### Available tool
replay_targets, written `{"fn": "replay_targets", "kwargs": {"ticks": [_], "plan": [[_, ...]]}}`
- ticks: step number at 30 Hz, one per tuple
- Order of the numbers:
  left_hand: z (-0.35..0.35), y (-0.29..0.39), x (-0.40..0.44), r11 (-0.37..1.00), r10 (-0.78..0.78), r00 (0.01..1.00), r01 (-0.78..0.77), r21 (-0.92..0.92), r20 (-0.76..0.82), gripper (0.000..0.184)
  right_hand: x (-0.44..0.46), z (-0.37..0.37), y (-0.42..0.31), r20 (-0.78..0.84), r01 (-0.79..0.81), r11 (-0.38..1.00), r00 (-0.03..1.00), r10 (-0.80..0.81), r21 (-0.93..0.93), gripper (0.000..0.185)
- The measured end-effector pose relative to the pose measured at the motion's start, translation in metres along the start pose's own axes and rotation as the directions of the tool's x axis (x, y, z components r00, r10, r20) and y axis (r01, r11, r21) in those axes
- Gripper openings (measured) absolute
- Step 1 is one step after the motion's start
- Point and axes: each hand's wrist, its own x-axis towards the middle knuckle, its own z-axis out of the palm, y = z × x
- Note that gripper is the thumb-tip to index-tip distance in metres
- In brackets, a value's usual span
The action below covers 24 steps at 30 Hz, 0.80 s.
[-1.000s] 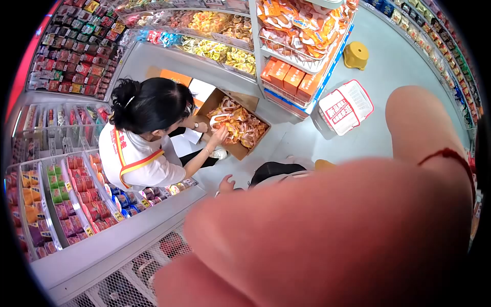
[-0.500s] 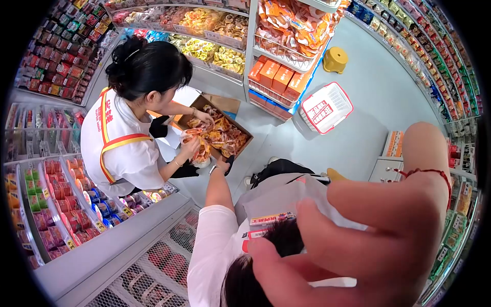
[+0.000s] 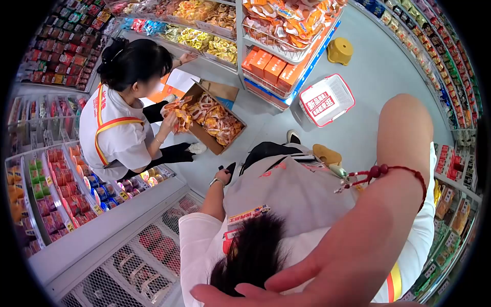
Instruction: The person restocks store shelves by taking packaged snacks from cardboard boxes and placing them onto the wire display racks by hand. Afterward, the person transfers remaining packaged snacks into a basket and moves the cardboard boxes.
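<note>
My right arm, with a red beaded bracelet, reaches down across the right side. My right hand (image 3: 307, 282) is large and close to the camera at the bottom edge, its fingers apart beside hanging dark hair (image 3: 255, 243); nothing shows between them. My left hand (image 3: 222, 176), with a watch at the wrist, is low beside the grey apron (image 3: 286, 189). Its fingers are curled at a small dark thing that I cannot make out. A co-worker (image 3: 120, 120) in a white shirt crouches at the left, holding orange packets (image 3: 180, 116) by an open cardboard box (image 3: 236, 134) of similar packets.
A rack (image 3: 286, 48) of orange packets and boxes stands at top centre. Right of it are a white and red basket (image 3: 327, 100) and a yellow stool (image 3: 340, 51). A mesh-covered case (image 3: 138, 256) lies at lower left; snack shelves (image 3: 434, 51) curve along the right.
My right hand has moved down toward the bottom edge, uncovering the apron and hair. My left hand now appears lower, away from the box. The co-worker's far hand has left the box toward the shelf.
</note>
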Motion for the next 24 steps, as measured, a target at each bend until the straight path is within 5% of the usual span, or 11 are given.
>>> {"fn": "replay_targets", "kwargs": {"ticks": [2,5,10,12,14,16,19,20,22,23,24], "plan": [[0.022,0.005,-0.008,0.990,-0.114,0.991,0.120,-0.080,0.074,0.037,-0.025,-0.018,0.007,-0.078,0.118,0.993,0.990,-0.120,-0.022,0.022],[0.040,0.047,-0.034,0.959,-0.252,0.967,0.247,-0.141,-0.023,0.036,-0.071,-0.050,0.025,-0.221,0.319,0.935,0.911,-0.347,-0.154,0.022],[0.081,0.114,-0.014,0.819,-0.312,0.948,0.306,-0.486,0.071,0.035,-0.138,-0.100,0.060,-0.329,0.519,0.609,0.534,-0.779,-0.600,0.024],[0.077,0.161,-0.011,0.776,-0.276,0.960,0.246,-0.580,0.038,0.040,-0.164,-0.122,0.065,-0.264,0.541,0.496,0.451,-0.853,-0.679,0.024],[0.070,0.185,-0.009,0.747,-0.314,0.949,0.242,-0.620,-0.008,0.045,-0.182,-0.129,0.074,-0.381,0.497,0.476,0.286,-0.879,-0.726,0.022],[0.067,0.194,0.001,0.884,-0.292,0.913,0.145,-0.445,-0.283,0.059,-0.194,-0.119,0.083,-0.519,0.511,0.543,0.206,-0.830,-0.667,0.022],[0.045,0.203,0.008,0.853,-0.364,0.887,0.194,-0.485,-0.286,0.068,-0.202,-0.115,0.101,-0.662,0.595,0.559,0.060,-0.747,-0.577,0.011],[0.041,0.207,0.010,0.852,-0.366,0.886,0.196,-0.486,-0.285,0.068,-0.214,-0.108,0.106,-0.772,0.568,0.683,0.124,-0.624,-0.460,0.011],[0.027,0.211,0.016,0.819,-0.416,0.841,0.181,-0.544,-0.346,0.071,-0.256,-0.097,0.123,-0.773,0.490,0.869,0.525,-0.356,-0.068,0.013],[0.022,0.212,0.017,0.800,-0.444,0.814,0.171,-0.574,-0.376,0.072,-0.278,-0.091,0.134,-0.565,0.356,0.920,0.798,-0.209,0.163,0.014],[0.017,0.214,0.018,0.805,-0.439,0.799,0.147,-0.575,-0.410,0.072,-0.279,-0.077,0.140,-0.407,0.068,0.924,0.908,0.099,0.377,0.008]]}}
